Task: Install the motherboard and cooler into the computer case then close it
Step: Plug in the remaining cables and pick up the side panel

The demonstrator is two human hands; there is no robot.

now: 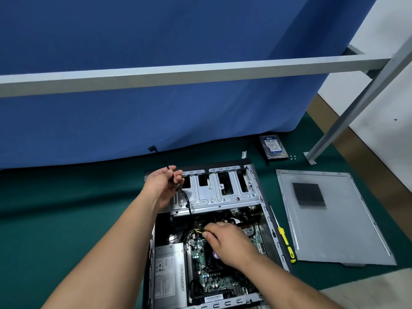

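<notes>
Computer case (265,210) open on its side on green worktop (66,219); motherboard (200,273) already seated inside, cooler (211,257) partly hidden beneath right hand (229,244). Left hand (163,184) at 11 o'clock, grip closed around black cable (186,200) held above drive cage (220,192). Right hand grip pinching yellow-black wire bundle (197,229). Risks, as judged: over-tensioned cable, connector strain; loose wires snagged in cooler fan. Side panel (334,230) at 3 o'clock, not yet fitted.
</notes>
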